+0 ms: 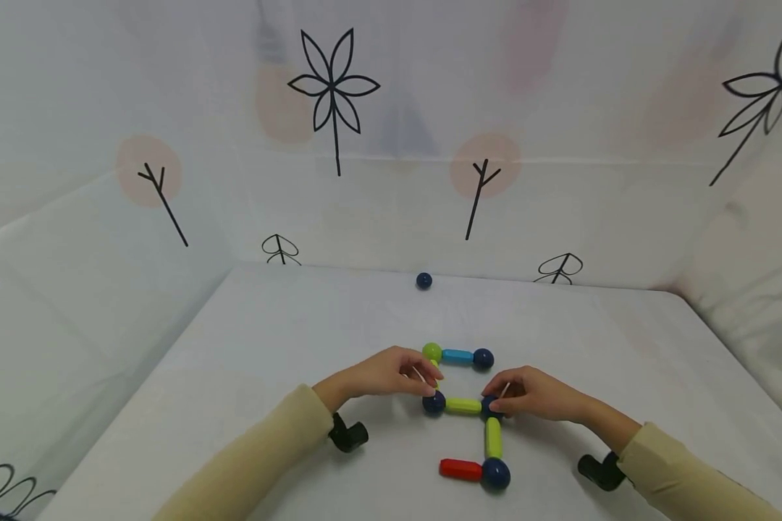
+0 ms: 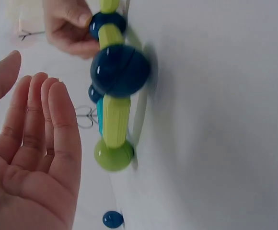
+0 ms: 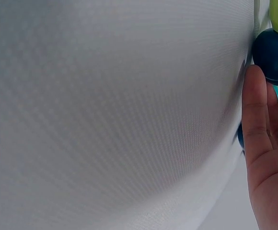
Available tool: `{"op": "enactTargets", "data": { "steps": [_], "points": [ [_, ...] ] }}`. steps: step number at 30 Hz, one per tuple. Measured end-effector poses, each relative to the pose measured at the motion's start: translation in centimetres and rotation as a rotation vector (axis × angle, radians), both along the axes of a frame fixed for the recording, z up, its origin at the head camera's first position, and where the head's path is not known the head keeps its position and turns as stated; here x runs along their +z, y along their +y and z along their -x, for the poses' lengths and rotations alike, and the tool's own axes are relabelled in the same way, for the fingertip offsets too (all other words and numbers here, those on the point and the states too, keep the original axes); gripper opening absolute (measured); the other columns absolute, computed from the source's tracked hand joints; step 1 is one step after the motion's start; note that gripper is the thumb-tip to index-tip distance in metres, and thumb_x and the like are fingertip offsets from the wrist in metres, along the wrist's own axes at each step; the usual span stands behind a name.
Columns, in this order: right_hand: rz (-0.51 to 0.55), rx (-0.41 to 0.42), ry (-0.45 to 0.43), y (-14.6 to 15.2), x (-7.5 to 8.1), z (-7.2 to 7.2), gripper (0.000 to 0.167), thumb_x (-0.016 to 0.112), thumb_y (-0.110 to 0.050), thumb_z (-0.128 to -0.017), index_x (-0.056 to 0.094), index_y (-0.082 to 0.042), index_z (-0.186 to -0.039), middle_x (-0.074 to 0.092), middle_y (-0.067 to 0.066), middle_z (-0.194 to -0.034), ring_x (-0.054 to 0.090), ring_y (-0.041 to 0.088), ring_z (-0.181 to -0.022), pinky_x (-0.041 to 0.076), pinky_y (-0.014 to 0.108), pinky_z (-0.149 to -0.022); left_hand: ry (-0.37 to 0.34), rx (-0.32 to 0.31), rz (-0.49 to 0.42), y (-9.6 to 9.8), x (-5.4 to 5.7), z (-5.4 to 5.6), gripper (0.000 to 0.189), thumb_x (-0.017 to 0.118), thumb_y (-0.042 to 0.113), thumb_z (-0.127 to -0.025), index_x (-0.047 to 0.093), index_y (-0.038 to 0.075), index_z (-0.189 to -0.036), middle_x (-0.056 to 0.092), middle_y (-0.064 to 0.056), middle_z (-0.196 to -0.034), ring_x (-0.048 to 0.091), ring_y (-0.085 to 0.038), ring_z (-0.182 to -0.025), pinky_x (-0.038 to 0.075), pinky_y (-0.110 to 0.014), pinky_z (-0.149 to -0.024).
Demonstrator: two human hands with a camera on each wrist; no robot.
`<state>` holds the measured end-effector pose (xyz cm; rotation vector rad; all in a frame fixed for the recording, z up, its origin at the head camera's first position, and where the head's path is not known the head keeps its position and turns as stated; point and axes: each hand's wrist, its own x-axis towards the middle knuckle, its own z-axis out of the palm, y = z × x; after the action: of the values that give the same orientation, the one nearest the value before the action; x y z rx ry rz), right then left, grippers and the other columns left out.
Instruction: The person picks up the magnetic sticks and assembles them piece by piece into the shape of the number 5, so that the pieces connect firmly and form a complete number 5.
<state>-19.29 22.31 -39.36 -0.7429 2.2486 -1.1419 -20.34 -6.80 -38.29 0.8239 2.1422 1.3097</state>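
A chain of balls and rods, likely a magnetic building set, lies on the white table. My right hand (image 1: 537,391) pinches a dark blue ball (image 1: 486,407) between thumb and fingers. From that ball one lime rod (image 1: 463,407) runs left and another lime rod (image 1: 493,438) runs toward me. My left hand (image 1: 394,373) hovers by the left dark blue ball (image 1: 434,404), fingers extended and holding nothing in the left wrist view. Beyond it, a third lime rod (image 2: 116,122), partly covered in the head view, leads to a green ball (image 1: 432,352).
A light blue rod (image 1: 458,357) joins the green ball to a dark blue ball (image 1: 484,359). Nearest me, a red rod (image 1: 460,469) touches another dark blue ball (image 1: 496,475). One loose dark blue ball (image 1: 424,281) sits by the table's far edge, before a patterned cloth (image 1: 391,210).
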Motion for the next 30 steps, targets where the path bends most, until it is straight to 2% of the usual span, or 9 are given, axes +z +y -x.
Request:
{"op": "enactTargets", "data": {
  "steps": [6, 13, 22, 30],
  "points": [
    [0.003, -0.003, -0.006, 0.0, 0.0, 0.0, 0.028, 0.063, -0.015, -0.089, 0.062, 0.001, -0.112, 0.062, 0.006, -0.098, 0.057, 0.021, -0.076, 0.050, 0.024, -0.066, 0.031, 0.101, -0.002, -1.0, 0.1, 2.0, 0.027, 0.067, 0.016, -0.087, 0.064, 0.008, -0.113, 0.064, 0.003, -0.098, 0.059, -0.013, -0.091, 0.048, -0.027, -0.079],
    [0.005, -0.009, -0.009, 0.0, -0.1, -0.1, 0.028, 0.063, -0.015, -0.089, 0.062, 0.002, -0.112, 0.062, 0.007, -0.100, 0.057, 0.021, -0.078, 0.050, 0.024, -0.068, 0.074, 0.212, 0.013, -1.7, -0.4, 4.6, 0.032, 0.066, 0.020, -0.088, 0.063, 0.007, -0.117, 0.064, 0.003, -0.098, 0.060, -0.013, -0.089, 0.048, -0.030, -0.078],
    [0.010, 0.003, -0.004, 0.1, -0.2, 0.0, 0.028, 0.063, -0.015, -0.089, 0.062, 0.002, -0.111, 0.063, 0.005, -0.098, 0.057, 0.018, -0.076, 0.050, 0.025, -0.067, 0.056, 0.326, -0.005, -1.4, -0.7, 6.8, 0.036, 0.066, 0.024, -0.088, 0.061, 0.007, -0.120, 0.064, 0.001, -0.099, 0.059, -0.016, -0.090, 0.048, -0.037, -0.084],
    [0.016, -0.003, -0.015, 0.1, -0.1, 0.0, 0.028, 0.063, -0.015, -0.090, 0.061, 0.002, -0.112, 0.063, 0.007, -0.099, 0.057, 0.020, -0.077, 0.050, 0.025, -0.067, 0.105, 0.418, -0.001, -0.6, -1.0, 8.5, 0.035, 0.066, 0.025, -0.088, 0.062, 0.008, -0.119, 0.062, 0.001, -0.100, 0.057, -0.016, -0.092, 0.048, -0.030, -0.079]
  ]
}}
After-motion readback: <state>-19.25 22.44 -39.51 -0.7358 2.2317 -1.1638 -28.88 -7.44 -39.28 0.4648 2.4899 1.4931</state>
